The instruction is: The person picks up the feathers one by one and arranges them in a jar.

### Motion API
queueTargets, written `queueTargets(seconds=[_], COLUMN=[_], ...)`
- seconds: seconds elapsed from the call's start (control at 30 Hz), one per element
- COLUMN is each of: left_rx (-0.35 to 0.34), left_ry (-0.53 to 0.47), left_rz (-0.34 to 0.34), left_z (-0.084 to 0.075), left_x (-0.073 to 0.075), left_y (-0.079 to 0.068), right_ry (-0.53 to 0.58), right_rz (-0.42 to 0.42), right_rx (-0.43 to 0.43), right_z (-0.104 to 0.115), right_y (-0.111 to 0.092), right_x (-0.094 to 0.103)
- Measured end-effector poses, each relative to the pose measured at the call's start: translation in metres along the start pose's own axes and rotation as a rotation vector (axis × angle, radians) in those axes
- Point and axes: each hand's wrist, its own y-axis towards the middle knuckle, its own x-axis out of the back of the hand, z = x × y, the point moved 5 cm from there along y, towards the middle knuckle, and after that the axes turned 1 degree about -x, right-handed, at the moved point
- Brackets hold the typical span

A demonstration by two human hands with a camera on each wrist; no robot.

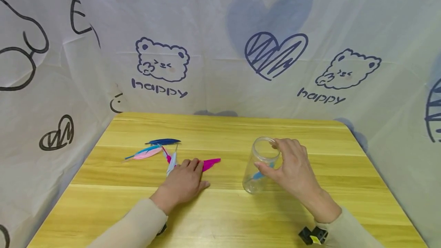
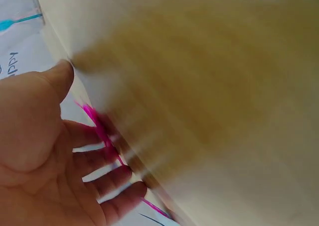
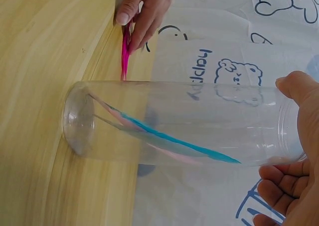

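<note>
A clear, wide-mouthed jar (image 1: 249, 183) stands upright on the table, and my right hand (image 1: 296, 167) grips it near the rim, thumb on one side and fingers on the other. Through its wall in the right wrist view I see a blue feather (image 3: 179, 140) leaning, with paler pinkish and greyish feathers beside it. My left hand (image 1: 182, 181) lies palm down on a magenta feather (image 1: 211, 163), its fingers extended across it and the thumb held apart. In the left wrist view the magenta feather (image 2: 102, 131) runs along the fingertips, close to the tabletop.
Left of my left hand lie a dark blue feather (image 1: 163, 141), a bright blue feather (image 1: 144, 151), a pink feather (image 1: 147, 154) and a whitish feather (image 1: 172, 162). The wooden table (image 1: 220, 217) meets a printed white cloth (image 1: 213, 83) at the back and sides.
</note>
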Motion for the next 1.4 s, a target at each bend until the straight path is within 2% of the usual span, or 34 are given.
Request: queueTargets(seconds=[0.2,0.3,0.43,0.67,0.83,0.93,1.03,1.1,1.17,1.23,1.33,1.4], left_rx=[0.086,0.092,0.049,-0.024,-0.053,-0.085,-0.1,-0.098,-0.089,-0.082,-0.062,-0.036], left_ry=[0.015,-0.011,-0.061,-0.099,-0.123,-0.124,-0.113,-0.101,-0.096,-0.096,-0.091,-0.074], left_rz=[0.006,0.02,0.077,0.247,0.283,0.275,0.192,0.109,0.062,0.064,0.142,0.165], left_z=[0.002,0.001,-0.007,-0.036,-0.057,-0.064,-0.061,-0.053,-0.043,-0.033,-0.022,-0.017], left_x=[0.004,0.009,0.013,0.008,0.005,0.007,0.013,0.019,0.022,0.021,0.014,0.01], left_y=[0.004,0.004,-0.002,-0.015,-0.016,-0.013,-0.005,0.002,0.007,0.011,0.014,0.016], right_ry=[-0.001,-0.003,-0.003,-0.008,-0.011,-0.012,-0.013,-0.009,-0.007,-0.005,-0.009,-0.012], right_rz=[-0.004,-0.004,0.003,0.011,0.023,0.019,0.007,0.001,-0.003,-0.005,-0.007,-0.009], right_rx=[0.01,0.011,0.005,-0.009,-0.023,-0.017,-0.003,0.003,0.007,0.008,0.011,0.014], right_z=[0.0,0.0,0.001,0.001,0.0,0.0,0.0,0.0,0.001,0.001,0.001,0.002], right_y=[0.001,0.001,0.001,0.001,0.0,0.001,0.001,0.001,0.001,0.001,0.001,0.001], right_x=[0.0,0.0,0.001,0.002,0.002,0.002,0.002,0.001,0.001,0.001,0.001,0.001])
